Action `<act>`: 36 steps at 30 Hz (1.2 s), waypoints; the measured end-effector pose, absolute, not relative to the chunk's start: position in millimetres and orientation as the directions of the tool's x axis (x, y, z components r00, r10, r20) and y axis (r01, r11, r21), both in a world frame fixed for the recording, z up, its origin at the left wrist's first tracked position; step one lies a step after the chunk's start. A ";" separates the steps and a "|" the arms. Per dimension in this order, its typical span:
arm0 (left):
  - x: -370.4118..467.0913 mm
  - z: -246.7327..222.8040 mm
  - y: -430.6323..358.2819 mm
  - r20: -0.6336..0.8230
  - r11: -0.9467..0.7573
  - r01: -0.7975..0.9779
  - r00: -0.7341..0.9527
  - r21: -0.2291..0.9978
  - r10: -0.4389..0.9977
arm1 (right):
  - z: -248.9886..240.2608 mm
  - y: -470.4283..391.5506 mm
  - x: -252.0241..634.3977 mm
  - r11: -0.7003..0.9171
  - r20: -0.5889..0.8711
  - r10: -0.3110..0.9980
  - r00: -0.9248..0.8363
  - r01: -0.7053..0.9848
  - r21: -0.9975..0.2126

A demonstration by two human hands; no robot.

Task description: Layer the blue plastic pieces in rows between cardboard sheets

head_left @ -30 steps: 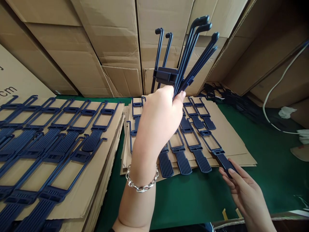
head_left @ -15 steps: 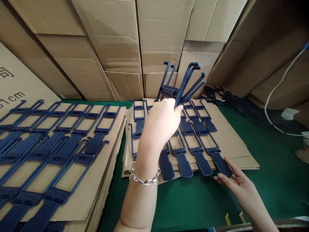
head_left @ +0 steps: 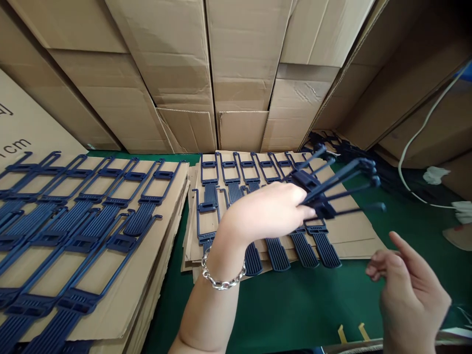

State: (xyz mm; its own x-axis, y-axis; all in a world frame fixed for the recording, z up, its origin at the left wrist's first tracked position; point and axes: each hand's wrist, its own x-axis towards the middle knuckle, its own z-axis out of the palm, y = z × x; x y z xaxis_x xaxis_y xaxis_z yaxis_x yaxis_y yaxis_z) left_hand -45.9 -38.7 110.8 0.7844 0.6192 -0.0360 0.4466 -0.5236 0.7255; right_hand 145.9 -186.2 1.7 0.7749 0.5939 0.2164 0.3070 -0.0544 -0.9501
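Note:
My left hand (head_left: 269, 209), with a chain bracelet at the wrist, is closed around several dark blue plastic frames (head_left: 328, 189). Their hooked arms point right, above the cardboard. Beneath it, more frames of this kind (head_left: 278, 253), each with a ribbed paddle-shaped end, lie in two rows on a cardboard sheet (head_left: 359, 231); my hand and forearm hide some of them. To the right, over the green table, my right hand (head_left: 413, 290) is empty, index finger stretched out and other fingers loosely curled. It touches none of the frames.
On the left, a cardboard stack (head_left: 147, 275) carries further rows of blue frames (head_left: 84, 241). Large cardboard boxes (head_left: 177, 64) wall off the back. Dark parts (head_left: 342, 152) are heaped at the back right, near a white cable (head_left: 405, 167). Yellow strips (head_left: 342, 334) stick up at the front edge.
My left hand has swung right and lower with its bunch of frames, which now tilts to the right. My right hand has let go of the nearest paddle end and moved right.

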 end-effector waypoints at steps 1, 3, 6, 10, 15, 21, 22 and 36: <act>-43.3 111.2 -40.7 -0.066 -0.537 0.438 0.815 0.721 0.576 | 5.4 -182.8 141.8 0.047 0.232 0.611 0.757 0.258 -0.965; -37.8 112.4 -44.7 -0.088 -0.574 0.413 0.856 0.707 0.509 | 8.9 -175.8 135.1 0.167 0.244 0.670 0.701 0.178 -0.970; -31.0 116.2 -50.7 0.004 -0.617 0.347 0.870 0.707 0.493 | 4.5 -168.1 127.7 0.185 0.137 0.821 0.554 -0.033 -0.982; -29.3 124.1 -58.3 0.117 -0.529 0.276 0.797 0.803 0.593 | -9.5 -166.2 115.3 0.107 0.080 0.941 0.328 -0.064 -0.992; -31.1 128.5 -62.8 0.197 -0.367 0.084 0.722 0.927 0.663 | -16.1 -167.7 103.4 0.116 0.110 0.924 0.365 0.006 -0.993; -29.4 124.7 -58.9 0.202 -0.223 -0.055 0.666 0.973 0.718 | -10.9 -164.2 99.7 0.156 0.122 0.939 0.321 -0.081 -0.984; -29.1 124.5 -58.6 0.201 -0.196 -0.082 0.661 0.977 0.723 | -10.4 -163.6 98.4 0.154 0.122 0.944 0.307 -0.081 -0.985; -54.4 111.5 -22.0 0.424 -0.435 0.356 0.115 0.827 0.899 | -29.1 -192.2 170.6 0.024 -0.155 0.697 0.700 -0.239 -0.971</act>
State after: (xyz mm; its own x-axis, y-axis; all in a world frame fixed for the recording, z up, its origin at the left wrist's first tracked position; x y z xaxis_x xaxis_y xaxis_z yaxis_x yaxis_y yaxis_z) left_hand -54.4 -22.0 111.5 0.1149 0.8985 0.4236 0.3561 -0.4353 0.8269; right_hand 170.6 -192.2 -29.1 0.7000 0.6970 -0.1552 -0.2391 0.0240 -0.9707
